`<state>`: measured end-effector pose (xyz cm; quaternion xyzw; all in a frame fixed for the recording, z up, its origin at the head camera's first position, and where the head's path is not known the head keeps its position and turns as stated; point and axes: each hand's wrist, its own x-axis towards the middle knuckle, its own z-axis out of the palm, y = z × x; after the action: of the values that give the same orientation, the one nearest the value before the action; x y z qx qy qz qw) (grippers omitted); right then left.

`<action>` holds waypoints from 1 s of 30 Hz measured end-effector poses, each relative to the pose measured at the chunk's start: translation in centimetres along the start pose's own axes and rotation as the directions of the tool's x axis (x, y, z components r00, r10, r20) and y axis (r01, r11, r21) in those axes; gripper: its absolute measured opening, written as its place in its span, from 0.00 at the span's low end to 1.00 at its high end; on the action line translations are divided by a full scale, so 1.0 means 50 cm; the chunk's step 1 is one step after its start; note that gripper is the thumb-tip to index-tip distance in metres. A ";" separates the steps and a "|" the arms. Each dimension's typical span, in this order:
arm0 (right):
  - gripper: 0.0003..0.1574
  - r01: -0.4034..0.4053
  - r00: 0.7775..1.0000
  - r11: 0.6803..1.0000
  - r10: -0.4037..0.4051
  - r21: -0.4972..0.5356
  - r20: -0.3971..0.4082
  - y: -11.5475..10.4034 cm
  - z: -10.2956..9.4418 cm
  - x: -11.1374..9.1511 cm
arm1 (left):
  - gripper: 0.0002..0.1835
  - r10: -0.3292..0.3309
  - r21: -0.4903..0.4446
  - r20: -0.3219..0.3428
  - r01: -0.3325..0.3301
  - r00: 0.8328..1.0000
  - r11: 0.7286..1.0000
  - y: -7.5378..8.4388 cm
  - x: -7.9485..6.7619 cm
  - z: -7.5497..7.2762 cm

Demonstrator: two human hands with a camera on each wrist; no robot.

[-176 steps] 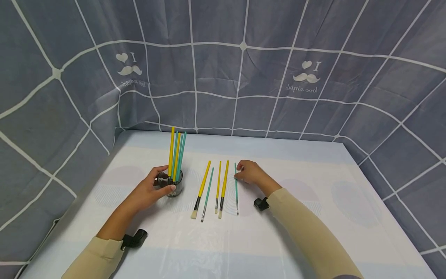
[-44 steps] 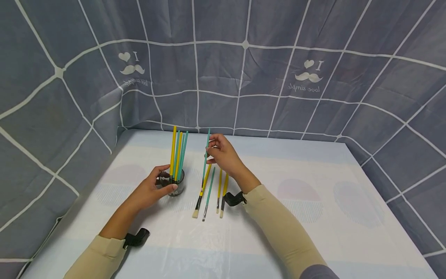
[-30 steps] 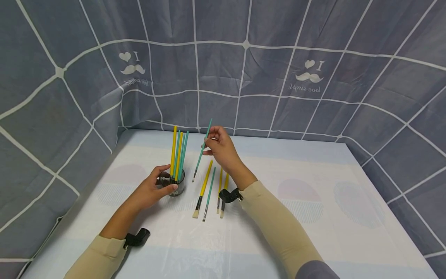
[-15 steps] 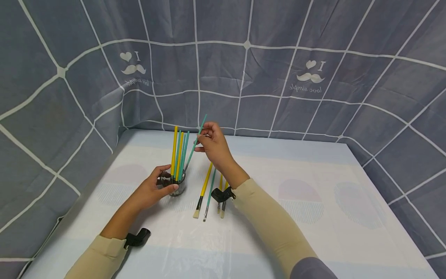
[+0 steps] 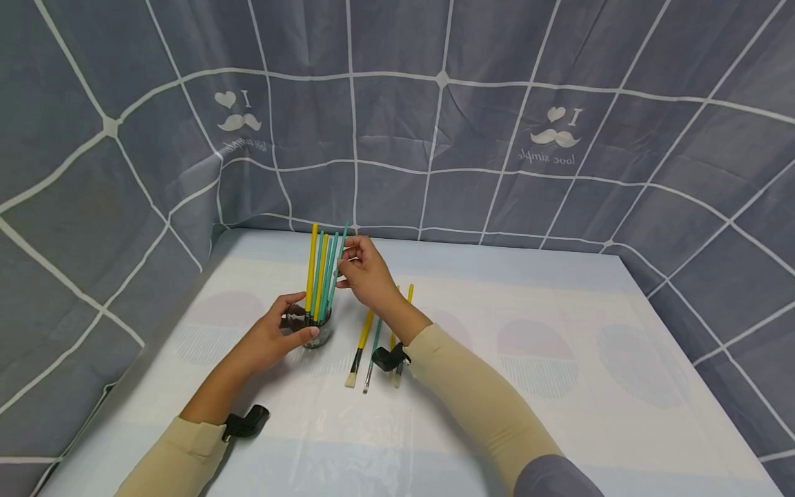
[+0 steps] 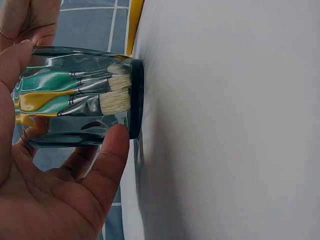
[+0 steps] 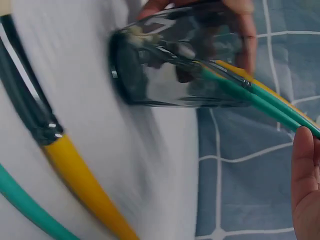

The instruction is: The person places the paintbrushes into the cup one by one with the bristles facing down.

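A clear dark-tinted glass (image 5: 321,338) stands on the table holding several yellow and teal paintbrushes (image 5: 311,269), bristles down. My left hand (image 5: 263,342) grips it from the left, thumb in front and fingers curved around the side. In the left wrist view, pale bristles (image 6: 115,101) show through the glass wall near its base. With fingertips and thumb, my right hand (image 5: 368,277) pinches a thin teal paintbrush (image 5: 346,232) by its handle. That brush leans slightly, its lower end inside the glass at the right of the others.
To the right of the glass, a yellow paintbrush (image 5: 364,342) and a teal paintbrush (image 5: 370,364) lie side by side. Two more yellow brushes lie partly hidden under my right forearm. A grey grid-patterned curtain (image 5: 397,124) hangs behind the white table (image 5: 559,435).
My right hand has picked the teal paintbrush up from the table's right side, carried it left and lowered its bristle end into the glass. The left hand keeps its grip on the glass.
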<state>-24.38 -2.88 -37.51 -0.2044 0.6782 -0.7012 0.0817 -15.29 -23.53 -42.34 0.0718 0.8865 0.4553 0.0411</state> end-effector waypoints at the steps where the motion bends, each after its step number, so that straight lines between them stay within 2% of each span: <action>1: 0.18 -0.004 1.000 1.000 0.004 -0.007 0.004 0.004 0.001 -0.001 | 0.42 -0.004 0.002 -0.001 0.004 1.000 1.000 0.001 0.000 0.000; 10: 0.17 0.005 1.000 0.995 -0.004 -0.104 0.016 0.024 0.015 -0.005 | 0.42 -0.008 -0.007 -0.004 0.008 1.000 1.000 -0.002 -0.002 0.000; 18: 0.16 -0.027 0.999 0.988 0.033 -0.149 0.034 0.033 0.019 -0.013 | 0.41 0.003 0.002 -0.005 -0.003 1.000 1.000 -0.006 -0.001 0.001; 23: 0.18 -0.021 0.998 0.983 0.031 -0.181 0.050 0.034 0.003 -0.020 | 0.42 -0.002 0.004 -0.005 0.002 1.000 1.000 -0.005 0.000 0.001; 30: 0.19 -0.048 0.998 0.970 0.057 -0.239 0.032 0.040 -0.048 -0.035 | 0.42 -0.013 0.014 -0.009 0.013 1.000 1.000 -0.003 0.000 0.002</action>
<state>-24.09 -0.15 -39.78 -0.2085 0.7608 -0.6082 0.0883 -15.29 -23.54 -42.54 0.0642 0.8902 0.4492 0.0394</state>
